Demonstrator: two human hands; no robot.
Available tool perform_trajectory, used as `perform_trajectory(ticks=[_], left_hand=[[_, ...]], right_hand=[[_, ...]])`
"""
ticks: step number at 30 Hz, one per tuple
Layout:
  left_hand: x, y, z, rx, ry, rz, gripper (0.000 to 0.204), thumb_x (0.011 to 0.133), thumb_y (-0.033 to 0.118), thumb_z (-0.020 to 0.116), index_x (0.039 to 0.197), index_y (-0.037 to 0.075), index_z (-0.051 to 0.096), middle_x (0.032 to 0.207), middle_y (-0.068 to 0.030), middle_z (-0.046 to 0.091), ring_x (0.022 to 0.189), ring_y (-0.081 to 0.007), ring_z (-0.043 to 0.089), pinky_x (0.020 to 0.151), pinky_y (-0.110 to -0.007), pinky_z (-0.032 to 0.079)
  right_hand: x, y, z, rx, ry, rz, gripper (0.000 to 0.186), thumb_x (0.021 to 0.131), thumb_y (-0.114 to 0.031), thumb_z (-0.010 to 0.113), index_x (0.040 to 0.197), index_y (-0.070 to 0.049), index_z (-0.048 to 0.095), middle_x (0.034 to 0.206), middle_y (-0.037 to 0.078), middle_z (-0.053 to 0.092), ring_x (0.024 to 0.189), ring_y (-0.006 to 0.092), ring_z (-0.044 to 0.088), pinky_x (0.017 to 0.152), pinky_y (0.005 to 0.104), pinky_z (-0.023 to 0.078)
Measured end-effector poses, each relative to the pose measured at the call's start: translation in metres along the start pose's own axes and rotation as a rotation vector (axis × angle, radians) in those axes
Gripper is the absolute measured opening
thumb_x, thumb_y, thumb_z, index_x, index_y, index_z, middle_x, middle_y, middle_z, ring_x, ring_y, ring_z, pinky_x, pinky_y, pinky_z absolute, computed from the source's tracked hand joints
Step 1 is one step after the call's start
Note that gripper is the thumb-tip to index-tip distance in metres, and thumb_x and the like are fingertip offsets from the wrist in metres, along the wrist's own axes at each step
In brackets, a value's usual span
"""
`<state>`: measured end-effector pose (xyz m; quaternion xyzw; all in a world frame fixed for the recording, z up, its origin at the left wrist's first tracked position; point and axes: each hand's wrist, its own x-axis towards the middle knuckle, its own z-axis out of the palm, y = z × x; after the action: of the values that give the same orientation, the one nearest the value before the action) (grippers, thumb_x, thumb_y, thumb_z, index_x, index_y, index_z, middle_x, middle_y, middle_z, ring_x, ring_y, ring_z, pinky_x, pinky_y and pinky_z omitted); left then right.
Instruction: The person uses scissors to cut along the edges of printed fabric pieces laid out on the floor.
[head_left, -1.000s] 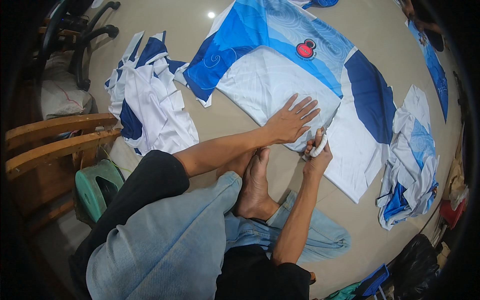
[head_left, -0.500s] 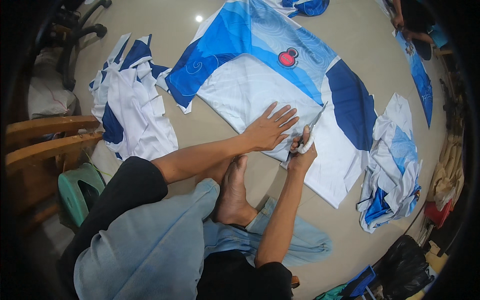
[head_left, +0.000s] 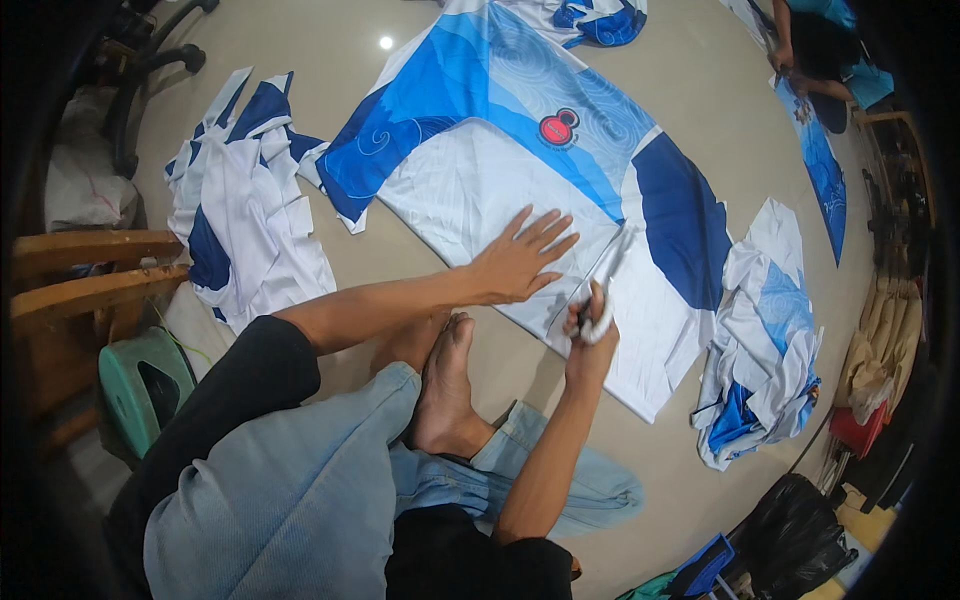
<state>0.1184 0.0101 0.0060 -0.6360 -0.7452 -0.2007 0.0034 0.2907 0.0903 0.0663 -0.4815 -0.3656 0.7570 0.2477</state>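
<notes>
A large piece of blue, white and navy printed fabric (head_left: 585,95) lies spread on the floor before me, with a small red emblem on its light blue part. My left hand (head_left: 520,262) rests flat on its white area, fingers spread. To the right, my right hand (head_left: 592,350) grips scissors (head_left: 606,305) by their white-wrapped handles. The blades point away from me over the white fabric, beside the tip of the blue print, and are smeared by motion. I cannot tell whether they are cutting into the cloth.
Piles of cut fabric lie left (head_left: 255,220) and right (head_left: 765,330); another blue piece (head_left: 605,22) is beyond. A green stool (head_left: 145,385) and wooden chair parts (head_left: 95,245) stand left. At far right, a co-worker's hands (head_left: 790,70) hold blue fabric (head_left: 820,165). A black bag (head_left: 795,535) sits lower right.
The whole view has shifted slightly, so most things sit further left. My right hand and the scissors have drawn a little toward me. My left hand stays flat on the fabric.
</notes>
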Motion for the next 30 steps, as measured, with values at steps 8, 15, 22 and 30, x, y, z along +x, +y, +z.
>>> perform_trajectory(ticks=[8, 15, 22, 30], left_hand=[[0.050, -0.110, -0.013, 0.178, 0.135, -0.112, 0.071, 0.100, 0.056, 0.041, 0.153, 0.009, 0.034, 0.159, -0.0160, 0.031, 0.148, -0.0340, 0.025, 0.118, -0.060, 0.014], [-0.009, -0.109, -0.024, 0.197, 0.040, -0.135, 0.071, 0.098, 0.054, 0.047, 0.153, 0.010, 0.034, 0.160, -0.0161, 0.027, 0.148, -0.0362, 0.024, 0.116, -0.060, 0.021], [-0.119, -0.080, -0.067, -0.017, -0.193, -0.244, 0.074, 0.097, 0.049, 0.051, 0.156, 0.011, 0.028, 0.163, -0.0177, 0.018, 0.150, -0.0402, 0.015, 0.113, -0.059, 0.026], [-0.045, -0.077, -0.078, -0.039, -0.041, -0.129, 0.074, 0.100, 0.050, 0.047, 0.155, 0.006, 0.025, 0.161, -0.0225, 0.021, 0.149, -0.0417, 0.015, 0.118, -0.060, 0.010]], right_hand=[[0.014, -0.038, -0.131, -1.062, 0.590, -0.710, 0.054, 0.089, -0.009, 0.069, 0.136, 0.007, 0.049, 0.120, 0.021, 0.065, 0.108, 0.0320, 0.064, 0.094, 0.0381, 0.049], [-0.024, 0.001, -0.161, -1.212, 0.674, -0.710, 0.051, 0.091, -0.010, 0.067, 0.137, 0.003, 0.050, 0.122, 0.024, 0.065, 0.113, 0.0347, 0.064, 0.096, 0.0397, 0.049], [-0.111, 0.019, -0.130, -1.120, 0.673, -0.247, 0.054, 0.090, -0.011, 0.067, 0.138, 0.004, 0.049, 0.133, 0.025, 0.058, 0.120, 0.0347, 0.060, 0.100, 0.0394, 0.048], [-0.074, -0.010, -0.091, -0.914, 0.420, -0.537, 0.055, 0.091, -0.011, 0.069, 0.140, 0.005, 0.048, 0.120, 0.016, 0.062, 0.104, 0.0241, 0.063, 0.094, 0.0363, 0.049]])
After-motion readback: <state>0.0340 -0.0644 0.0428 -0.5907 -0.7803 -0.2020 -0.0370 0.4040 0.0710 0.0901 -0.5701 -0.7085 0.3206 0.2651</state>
